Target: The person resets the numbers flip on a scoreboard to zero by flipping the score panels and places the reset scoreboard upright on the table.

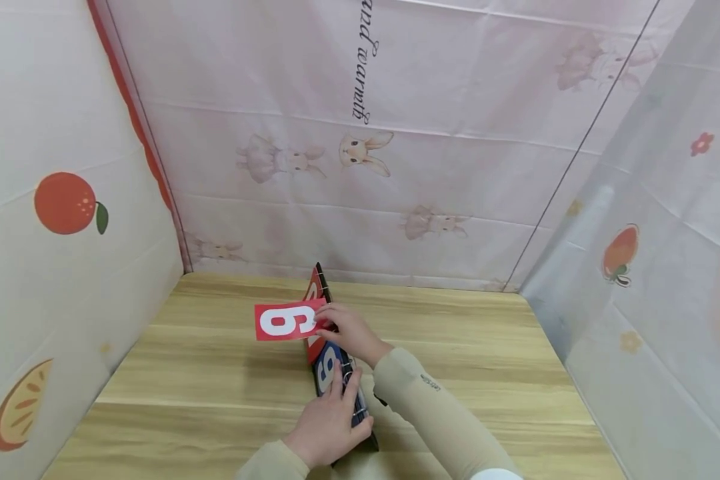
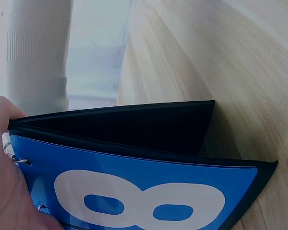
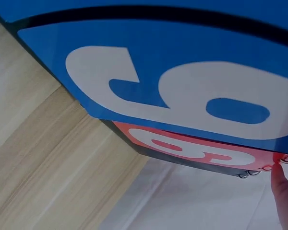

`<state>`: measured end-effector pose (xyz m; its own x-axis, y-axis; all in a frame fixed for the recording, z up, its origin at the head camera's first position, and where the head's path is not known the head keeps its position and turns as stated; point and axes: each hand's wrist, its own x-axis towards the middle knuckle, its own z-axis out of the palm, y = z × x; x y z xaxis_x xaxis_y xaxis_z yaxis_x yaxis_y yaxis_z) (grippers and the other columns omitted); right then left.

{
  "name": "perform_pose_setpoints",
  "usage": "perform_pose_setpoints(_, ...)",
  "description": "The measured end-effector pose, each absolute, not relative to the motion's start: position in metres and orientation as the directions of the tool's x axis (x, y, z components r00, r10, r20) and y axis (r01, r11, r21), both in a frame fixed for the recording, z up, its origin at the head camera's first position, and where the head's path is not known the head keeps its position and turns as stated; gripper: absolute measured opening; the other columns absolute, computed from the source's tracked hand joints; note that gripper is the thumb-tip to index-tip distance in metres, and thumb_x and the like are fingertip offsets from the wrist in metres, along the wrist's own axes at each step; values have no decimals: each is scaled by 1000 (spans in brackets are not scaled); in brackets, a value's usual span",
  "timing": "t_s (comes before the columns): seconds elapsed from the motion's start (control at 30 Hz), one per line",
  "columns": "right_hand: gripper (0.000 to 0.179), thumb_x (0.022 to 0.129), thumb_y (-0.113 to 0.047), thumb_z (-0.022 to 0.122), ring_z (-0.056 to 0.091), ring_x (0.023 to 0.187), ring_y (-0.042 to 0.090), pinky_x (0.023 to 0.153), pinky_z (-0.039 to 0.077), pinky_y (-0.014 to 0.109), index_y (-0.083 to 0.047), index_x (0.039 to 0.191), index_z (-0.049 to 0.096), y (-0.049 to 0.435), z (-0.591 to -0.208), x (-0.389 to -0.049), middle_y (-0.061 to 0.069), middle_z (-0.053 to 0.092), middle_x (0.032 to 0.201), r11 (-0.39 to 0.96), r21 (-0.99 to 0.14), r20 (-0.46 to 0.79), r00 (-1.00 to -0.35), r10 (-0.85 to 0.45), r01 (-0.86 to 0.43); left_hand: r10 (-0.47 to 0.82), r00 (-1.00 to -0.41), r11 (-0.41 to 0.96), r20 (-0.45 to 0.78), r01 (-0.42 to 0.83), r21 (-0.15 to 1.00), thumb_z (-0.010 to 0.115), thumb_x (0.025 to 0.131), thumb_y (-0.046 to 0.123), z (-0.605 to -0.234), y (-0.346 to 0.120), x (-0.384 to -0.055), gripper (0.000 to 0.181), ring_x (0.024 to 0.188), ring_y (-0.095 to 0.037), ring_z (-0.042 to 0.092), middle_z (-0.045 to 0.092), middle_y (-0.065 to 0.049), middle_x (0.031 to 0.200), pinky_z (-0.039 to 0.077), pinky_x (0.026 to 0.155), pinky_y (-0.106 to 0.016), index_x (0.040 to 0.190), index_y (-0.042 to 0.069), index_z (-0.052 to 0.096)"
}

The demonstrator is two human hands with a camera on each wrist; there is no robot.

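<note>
We've got pale printed curtains [image 1: 456, 80] on three sides, then a wood-grain table [image 1: 474, 347] inside them. The black flip scoreboard [image 1: 324, 367] stands tent-like on the table, near its middle, running front to back. Beige sleeves [image 1: 438, 413] reach in from the near edge. Left hand [image 1: 330, 423] lies over the scoreboard's near end, gripping across the ringed top edge, fingers pointing away from us. Right hand [image 1: 354, 333] angles in farther along, thumb and fingers pinching the red card [image 1: 288, 321], which sticks out leftward, white digit up.
</note>
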<state>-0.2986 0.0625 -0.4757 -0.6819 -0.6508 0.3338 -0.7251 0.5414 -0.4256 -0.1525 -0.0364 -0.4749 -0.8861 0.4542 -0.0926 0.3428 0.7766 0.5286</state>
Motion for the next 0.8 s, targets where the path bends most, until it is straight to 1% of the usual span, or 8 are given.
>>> perform_pose_setpoints(0.13, 26, 90, -27, 62, 50, 111, 15, 91, 43, 26, -11, 110, 66, 62, -475, -298, 2, 55, 125, 564, -347, 355, -662, -660, -749, 450, -887, 782, -101, 337, 524, 43, 88, 61, -474, -37, -152, 83, 128, -40, 35, 16, -31, 147, 47, 80, -53, 148, 6, 22)
perform_pose_setpoints(0.23, 23, 93, -27, 57, 47, 116, 19, 97, 39, 31, -10, 104, 69, 64, -475, -298, 4, 56, 125, 583, -292, 359, -652, -668, -758, 457, -886, 783, -79, 358, 509, 42, 89, 60, -474, -37, -151, 83, 128, -41, 35, 17, -33, 146, 48, 78, -51, 147, 5, 22)
perform_pose_setpoints(0.33, 24, 96, -24, 52, 45, 120, 20, 101, 35, 33, -10, 99, 71, 66, -476, -298, 5, 58, 122, 591, -244, 353, -638, -684, -769, 461, -885, 781, -56, 375, 499, 41, 90, 59, -474, -36, -150, 82, 128, -42, 35, 17, -34, 145, 49, 77, -50, 148, 5, 22)
perform_pose_setpoints(0.43, 25, 98, -22, 48, 44, 122, 20, 102, 33, 34, -9, 102, 70, 66, -477, -298, 5, 58, 122, 598, -243, 354, -644, -679, -764, 459, -887, 782, -43, 381, 494, 41, 90, 60, -475, -36, -150, 82, 127, -41, 36, 17, -34, 145, 49, 77, -50, 148, 5, 21)
perform_pose_setpoints(0.53, 26, 99, -22, 46, 44, 122, 20, 102, 34, 35, -9, 103, 68, 66, -480, -297, 4, 55, 126, 604, -329, 358, -688, -632, -726, 456, -889, 787, -39, 382, 485, 40, 89, 60, -477, -35, -150, 82, 128, -40, 36, 17, -34, 146, 49, 78, -50, 148, 6, 21)
perform_pose_setpoints(0.67, 20, 99, -23, 45, 45, 122, 23, 97, 39, 40, -9, 100, 60, 66, -488, -296, 7, 46, 136, 565, -552, 342, -784, -518, -613, 454, -890, 791, -42, 381, 478, 41, 89, 60, -477, -36, -150, 82, 128, -40, 35, 17, -34, 146, 49, 77, -49, 148, 6, 21)
perform_pose_setpoints(0.73, 26, 98, -27, 46, 43, 124, 26, 97, 38, 44, -6, 112, 54, 67, -493, -294, 10, 41, 140, 496, -707, 289, -846, -447, -504, 452, -891, 792, -43, 379, 478, 42, 90, 58, -477, -35, -150, 81, 128, -41, 35, 17, -34, 146, 49, 77, -49, 148, 5, 22)
perform_pose_setpoints(0.8, 42, 99, -34, 42, 39, 127, 30, 99, 35, 47, -4, 129, 44, 68, -500, -292, 14, 36, 143, 418, -831, 204, -900, -386, -367, 452, -891, 793, -48, 376, 479, 44, 90, 56, -476, -35, -149, 80, 127, -42, 36, 17, -34, 146, 49, 77, -50, 148, 5, 22)
